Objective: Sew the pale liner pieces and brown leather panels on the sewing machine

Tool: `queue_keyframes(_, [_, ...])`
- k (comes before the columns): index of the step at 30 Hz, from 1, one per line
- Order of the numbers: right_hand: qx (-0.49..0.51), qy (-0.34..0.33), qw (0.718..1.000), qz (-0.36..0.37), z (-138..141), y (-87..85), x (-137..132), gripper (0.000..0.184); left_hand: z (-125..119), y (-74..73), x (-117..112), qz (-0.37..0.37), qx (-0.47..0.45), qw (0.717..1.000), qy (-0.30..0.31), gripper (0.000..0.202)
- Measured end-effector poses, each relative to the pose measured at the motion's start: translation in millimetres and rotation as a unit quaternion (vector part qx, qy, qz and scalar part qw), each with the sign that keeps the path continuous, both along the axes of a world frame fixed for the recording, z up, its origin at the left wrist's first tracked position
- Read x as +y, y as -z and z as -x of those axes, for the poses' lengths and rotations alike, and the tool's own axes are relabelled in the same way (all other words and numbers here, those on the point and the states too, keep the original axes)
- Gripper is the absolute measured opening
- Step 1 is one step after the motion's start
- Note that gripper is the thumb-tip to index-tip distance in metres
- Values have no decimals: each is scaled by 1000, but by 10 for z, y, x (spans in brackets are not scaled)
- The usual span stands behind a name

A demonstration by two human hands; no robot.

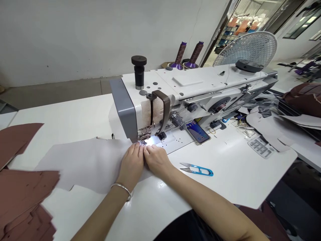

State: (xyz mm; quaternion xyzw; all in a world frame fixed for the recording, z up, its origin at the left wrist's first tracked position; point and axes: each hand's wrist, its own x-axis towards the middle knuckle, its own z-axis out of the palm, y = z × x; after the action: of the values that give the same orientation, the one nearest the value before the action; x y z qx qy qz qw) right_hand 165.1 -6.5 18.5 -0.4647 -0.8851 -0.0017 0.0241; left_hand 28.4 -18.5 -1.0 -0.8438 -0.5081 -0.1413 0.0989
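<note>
A pale grey panel of sheet material (87, 164) lies on the white table, its right end under the sewing machine (150, 100). My left hand (131, 162) presses on that end, fingers together, just in front of the lit presser foot (144, 142). Beside it, thumbs nearly touching, my right hand (157, 159) has its fingers closed and bent down at the panel's edge. The fingertips of both hands are partly hidden close to the needle area. Blue-handled thread snips (198, 169) rest on the table, right of my right hand.
Stacked reddish-brown panels (27, 197) lie at the left. A phone (198, 132) rests by the machine's base. Two brown thread cones (180, 53) and a white fan (247, 50) stand behind. Pale cut pieces (268, 125) clutter the right side near the table edge.
</note>
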Motion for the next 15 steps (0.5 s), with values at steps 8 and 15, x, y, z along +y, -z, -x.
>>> queue_keyframes(8, [13,19,1000,-17,24,76,36,17,-83,-48,-100,-23,41,998,-51,36])
queue_keyframes(15, [19,56,998,17,14,-44,27,16,123,-47,53,-2,18,1000,-11,37])
